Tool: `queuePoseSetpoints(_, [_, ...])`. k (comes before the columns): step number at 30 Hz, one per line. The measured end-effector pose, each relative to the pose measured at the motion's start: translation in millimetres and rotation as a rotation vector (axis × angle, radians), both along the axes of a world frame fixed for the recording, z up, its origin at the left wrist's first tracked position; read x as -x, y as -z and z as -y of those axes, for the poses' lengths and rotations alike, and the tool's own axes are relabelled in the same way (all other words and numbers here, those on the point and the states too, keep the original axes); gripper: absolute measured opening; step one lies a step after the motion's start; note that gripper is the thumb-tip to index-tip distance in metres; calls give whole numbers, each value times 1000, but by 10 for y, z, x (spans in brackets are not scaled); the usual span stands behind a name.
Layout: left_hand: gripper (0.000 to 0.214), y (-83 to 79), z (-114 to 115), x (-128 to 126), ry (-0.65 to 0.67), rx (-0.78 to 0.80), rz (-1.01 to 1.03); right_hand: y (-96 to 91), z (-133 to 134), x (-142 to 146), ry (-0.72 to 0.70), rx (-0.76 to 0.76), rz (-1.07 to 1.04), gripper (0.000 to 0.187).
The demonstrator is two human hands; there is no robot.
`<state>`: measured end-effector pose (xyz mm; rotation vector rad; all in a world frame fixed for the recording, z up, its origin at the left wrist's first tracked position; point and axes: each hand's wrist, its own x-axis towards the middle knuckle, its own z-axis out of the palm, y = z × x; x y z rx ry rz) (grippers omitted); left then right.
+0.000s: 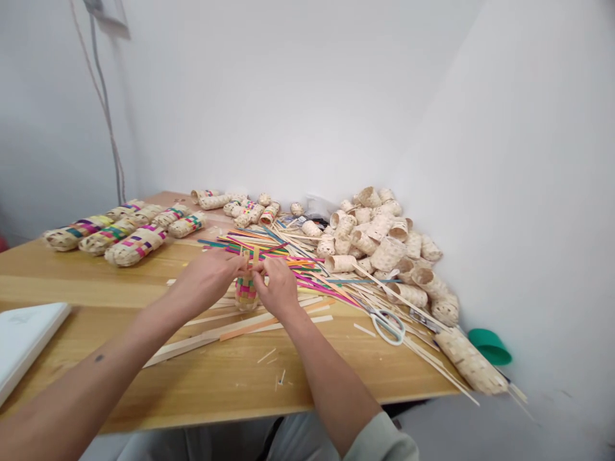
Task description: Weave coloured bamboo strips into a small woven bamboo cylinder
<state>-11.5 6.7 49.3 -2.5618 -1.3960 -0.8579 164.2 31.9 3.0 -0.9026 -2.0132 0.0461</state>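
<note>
A person works at a smooth, wood-grained table [192,397], both bare hands closed at the top of a small woven basket [246,296]. The left hand [215,272] and right hand [279,285] pinch at its rim from either side, fingertips nearly meeting; exactly which strip each grips, I cannot tell. The basket stands upright near the table's middle, a narrow tube checkered in pink, green and yellow, with pale strip ends rising above the rim. Flat, thin strips [348,294], plain and brightly dyed, lie tangled behind and beside it. White-handled scissors [389,328] rest to the right, below a heap of pale, rough-woven tubes [387,253]. Rounded, color-banded baskets [137,245] lie at left.
</note>
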Motion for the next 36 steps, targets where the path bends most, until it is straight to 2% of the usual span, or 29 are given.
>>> queuePoseSetpoints(3, [26, 47, 69, -3, -43, -27, -37, -14, 5, 0, -24, 4, 5, 11])
queuePoseSetpoints(7, [27, 44, 21, -16, -35, 17, 117, -35, 8, -21, -62, 6, 42, 12])
queuePoseSetpoints(10, [25, 117, -72, 2, -105, 110, 391, -46, -3, -54, -49, 29, 66, 11])
queuePoseSetpoints(14, [35, 352, -127, 19, -208, 264, 907, -35, -38, -83, -34, 56, 42, 11])
queuePoseSetpoints(16, [41, 459, -126, -4, -182, 380, 1099, -18, -61, -86, -37, 60, 17, 10])
queuePoseSetpoints(18, [51, 524, -126, -39, -119, 508, 1200, -1, -84, -89, -44, 61, -1, 8])
queuePoseSetpoints(22, [78, 568, -151, -85, 59, 741, 1207, 8, -109, -104, -57, 74, 9, 5])
queuePoseSetpoints(24, [82, 588, -169, -93, 154, 803, 1171, -1, -109, -113, -50, 76, 26, 5])
queuePoseSetpoints(27, [76, 632, -192, -102, 202, 776, 1147, -25, -98, -121, -36, 72, 53, 8])
queuePoseSetpoints(32, [74, 707, -222, -121, 182, 744, 1157, -61, -88, -119, -35, 79, 65, 12])
queuePoseSetpoints(36, [75, 699, -195, -147, 199, 741, 1193, -39, -102, -107, -11, 94, 89, 11])
